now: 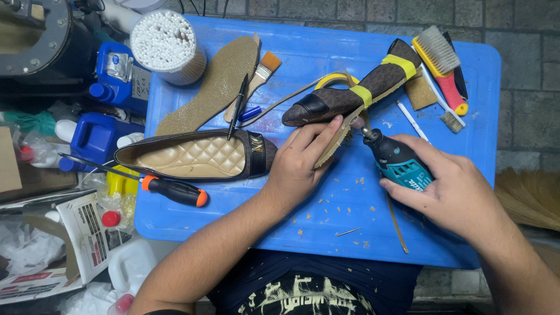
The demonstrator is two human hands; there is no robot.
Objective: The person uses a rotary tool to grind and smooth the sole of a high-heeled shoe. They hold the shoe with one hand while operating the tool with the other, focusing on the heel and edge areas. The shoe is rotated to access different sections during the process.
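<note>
Right hand (452, 186) sits nearest, close to the tabletop's (478, 76) near right edge, fingers clenched around a teal rotary tool (396, 160). Tool bit points up-left and meets the sole edge (341, 137) of the brown flat shoe (356, 93); exact contact point is partly hidden behind the fingers.

Left hand (300, 160) is mid-tabletop, fingers grasping the toe end of that shoe, thumb along the sole edge, steadying it. Shoe lies on its side, diagonal, toe toward centre, heel toward the far right corner. Two yellow tape bands (400, 64) wrap it, holding the sole to the upper.

Progress, my read:
- Tan shavings (350, 201) scattered over the near half of the tabletop, so trimming looks well underway.
- A thin loose strip (396, 224) lies near the near edge, looks like cut-off trim.
- Sole edge near the toe is being worked now; the stretch toward the heel is taped, can't tell if it's finished.
- Second shoe (195, 156) with quilted beige lining sits upright by the left edge, its tan insole (216, 87) lying loose just beyond it, so that one looks not reassembled.

Around: orange-handled tool (175, 191) at the near left, small flat brush (259, 79) and black pen (238, 108) beside the insole, scrub brush (443, 64) at the far right corner, tub of cotton swabs (166, 44) at the far left corner.
</note>
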